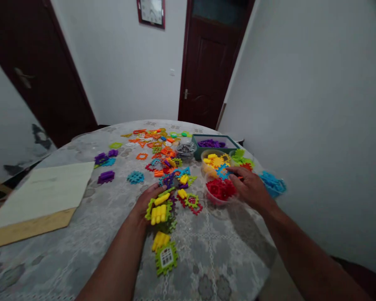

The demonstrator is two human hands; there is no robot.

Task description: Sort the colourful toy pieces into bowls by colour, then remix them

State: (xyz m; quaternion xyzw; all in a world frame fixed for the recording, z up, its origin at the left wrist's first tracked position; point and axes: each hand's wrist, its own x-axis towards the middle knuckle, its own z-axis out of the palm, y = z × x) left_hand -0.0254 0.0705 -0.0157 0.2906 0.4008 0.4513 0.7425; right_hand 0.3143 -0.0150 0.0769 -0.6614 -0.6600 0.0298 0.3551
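Note:
My left hand (146, 201) is closed around one side of a built toy (159, 213) made of green, yellow and purple interlocking plastic pieces. Part of it lies on the table toward me, ending in a green square with a white window (166, 257). My right hand (247, 184) pinches a blue notched building piece (222, 171) between thumb and fingers. It hovers over the bowl of red pieces (221, 189), close to the bowl of yellow pieces (216, 160). Near my left fingertips sits a mixed purple, blue and yellow cluster (175, 179).
Past the bowls stands a green-rimmed box of purple pieces (211, 143), beside a bowl of grey pieces (186, 148). Blue pieces (272, 183) fill a container at the right table edge. Loose orange pieces (142, 156) spread across the back. A paper-covered board (47, 192) lies left.

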